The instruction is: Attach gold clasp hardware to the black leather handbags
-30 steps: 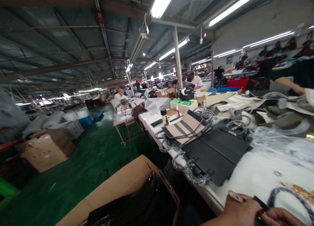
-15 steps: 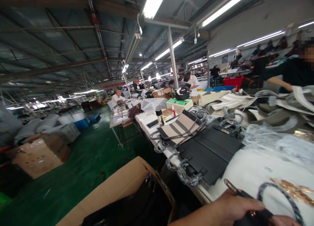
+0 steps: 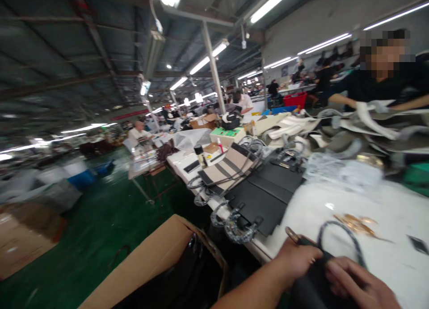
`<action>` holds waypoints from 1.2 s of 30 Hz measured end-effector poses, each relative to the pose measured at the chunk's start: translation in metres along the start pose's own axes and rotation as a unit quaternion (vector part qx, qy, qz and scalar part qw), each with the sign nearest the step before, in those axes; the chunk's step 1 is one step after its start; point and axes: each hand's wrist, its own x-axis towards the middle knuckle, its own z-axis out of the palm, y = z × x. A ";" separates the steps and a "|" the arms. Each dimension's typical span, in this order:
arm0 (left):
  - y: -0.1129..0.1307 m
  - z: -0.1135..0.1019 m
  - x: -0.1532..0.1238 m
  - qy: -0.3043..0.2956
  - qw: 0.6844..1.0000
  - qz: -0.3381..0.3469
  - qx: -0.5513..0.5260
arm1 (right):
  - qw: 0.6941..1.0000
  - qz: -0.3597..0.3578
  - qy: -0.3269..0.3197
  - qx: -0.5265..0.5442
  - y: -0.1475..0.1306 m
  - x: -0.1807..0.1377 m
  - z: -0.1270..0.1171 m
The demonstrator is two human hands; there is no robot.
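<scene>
- The left hand (image 3: 295, 260) grasped a black leather-like piece (image 3: 310, 284), its thumb laid over the top; a slim gold-toned metal fitting (image 3: 292, 234) stuck up beside that hand.
- The right hand (image 3: 363, 282) gripped the same piece from the other side, fingers bent and thumb pressing near its upper edge.
- The piece was at the lower right, at the near side of the white worktable (image 3: 395, 206); its lower part ran out of view.
- A dark looped handle (image 3: 346, 228) arched just behind it; whether the two were joined could not be told.
- Beyond the loop, gold-coloured metal pieces (image 3: 358, 224) lay in a loose cluster on the table.
- Left of the hands, flat black bag panels (image 3: 268, 188) lay near a beige-and-black striped panel (image 3: 229, 166).
- Below the table edge stood an open cardboard box (image 3: 150, 255) with black goods inside.
</scene>
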 end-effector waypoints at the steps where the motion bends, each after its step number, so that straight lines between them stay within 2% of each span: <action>1: 0.003 0.000 -0.002 0.009 1.000 0.012 -0.001 | 1.000 -0.005 -0.013 0.017 -0.009 -0.003 -0.005; 4: 0.009 -0.004 0.003 0.014 1.000 0.013 -0.009 | 0.995 -0.010 -0.031 0.099 -0.032 -0.002 -0.021; 6: 0.009 -0.006 0.011 -0.007 1.000 0.001 -0.026 | 0.992 -0.011 -0.006 0.125 -0.038 0.005 -0.034; 8: 0.008 -0.008 0.015 -0.023 0.999 -0.018 -0.039 | 0.993 -0.013 0.046 0.106 -0.035 0.014 -0.052; 12: 0.007 -0.009 0.014 -0.023 0.999 -0.027 -0.029 | 0.983 0.013 0.170 -0.070 -0.007 0.048 -0.098; 13: 0.007 -0.009 0.014 -0.019 0.999 -0.022 -0.025 | 0.975 0.018 0.175 -0.135 0.002 0.061 -0.109; 16: 0.010 -0.009 0.013 -0.014 0.999 -0.021 -0.020 | 0.960 0.020 0.164 -0.224 0.024 0.102 -0.130; 20: 0.013 -0.008 0.010 -0.003 1.000 -0.014 0.007 | 0.947 0.025 0.132 -0.292 0.039 0.145 -0.135; 24: 0.013 -0.008 0.008 0.007 1.000 0.003 0.002 | 0.940 0.023 0.092 -0.329 0.044 0.161 -0.132; 29: 0.012 -0.008 0.010 0.008 1.000 0.005 0.004 | 0.945 -0.003 0.080 -0.318 0.044 0.149 -0.138; 36: 0.010 -0.009 0.011 -0.003 1.000 0.014 -0.001 | 0.968 0.003 0.142 -0.205 0.037 0.116 -0.139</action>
